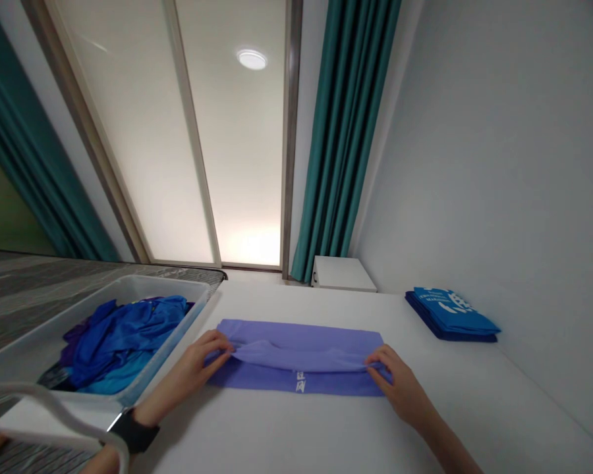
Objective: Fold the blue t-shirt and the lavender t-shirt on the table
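A purple garment (pixel 301 337), likely a shirt, lies on the white table (pixel 286 434) as a long folded strip, with small white print near its front edge. Its upper layer is raised in a soft roll across the middle. At the strip's left end, my left hand (pixel 207 355) pinches that layer between thumb and fingers; a dark watch band circles the wrist. My right hand (pixel 395 382) pinches the same layer at the right end. Between the two hands the cloth hangs slightly loose above the lower layer.
A translucent plastic bin (pixel 143 283) holding crumpled blue and purple clothes (pixel 128 336) stands at the left. Folded blue garments (pixel 452 313) are stacked at the right by the wall. Behind the table are a small white cabinet (pixel 343 273) and a teal curtain (pixel 343 131). A pale curved bar (pixel 54 401) crosses the lower left.
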The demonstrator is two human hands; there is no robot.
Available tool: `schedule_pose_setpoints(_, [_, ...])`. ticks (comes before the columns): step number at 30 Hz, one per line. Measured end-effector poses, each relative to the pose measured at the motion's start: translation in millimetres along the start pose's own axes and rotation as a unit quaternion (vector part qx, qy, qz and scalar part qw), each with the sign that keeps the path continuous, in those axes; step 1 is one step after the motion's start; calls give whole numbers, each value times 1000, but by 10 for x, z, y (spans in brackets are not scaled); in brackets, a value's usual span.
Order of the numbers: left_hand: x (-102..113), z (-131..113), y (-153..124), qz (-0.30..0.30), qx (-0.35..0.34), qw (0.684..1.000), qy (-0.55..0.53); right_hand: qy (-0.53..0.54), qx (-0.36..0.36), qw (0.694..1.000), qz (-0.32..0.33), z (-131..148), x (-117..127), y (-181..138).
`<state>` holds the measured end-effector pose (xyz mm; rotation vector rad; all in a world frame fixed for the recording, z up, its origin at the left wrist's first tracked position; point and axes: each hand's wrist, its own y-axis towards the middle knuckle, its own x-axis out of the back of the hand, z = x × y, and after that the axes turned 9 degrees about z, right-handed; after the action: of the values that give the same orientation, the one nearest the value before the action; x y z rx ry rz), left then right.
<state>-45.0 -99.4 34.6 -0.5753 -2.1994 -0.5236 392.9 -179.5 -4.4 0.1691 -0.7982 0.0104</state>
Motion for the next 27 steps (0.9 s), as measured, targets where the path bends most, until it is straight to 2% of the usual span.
schedule_pose_setpoints(4, [-17, -51, 7, 1, 33, 996, -77, 58, -3, 997, 54, 52, 66, -16])
schedule_pose_setpoints(8, [-87, 44, 180, -14, 71, 986, -147, 160, -23, 982, 100, 67, 131, 197])
schedule_pose_setpoints(13, [-135, 125, 409, -29, 96, 975, -197, 196, -63, 976, 72, 0, 68, 476])
schedule_pose_setpoints(16, [-146, 180, 530, -39, 99, 981, -160, 168, -60, 984, 24, -71, -12, 632])
schedule_pose_setpoints(19, [-180, 280, 660, -57, 106, 988, -92, 92, -49, 995, -6, -145, -72, 797])
schedule_pose_setpoints(23, [-236, 389, 825, -59, 115, 991, -18, -13, -42, 999, 30, -199, -109, 981])
schedule_pose_setpoints(27, [-257, 403, 912, -30, 122, 992, 25, -58, -38, 995, 73, -182, -110, 1073])
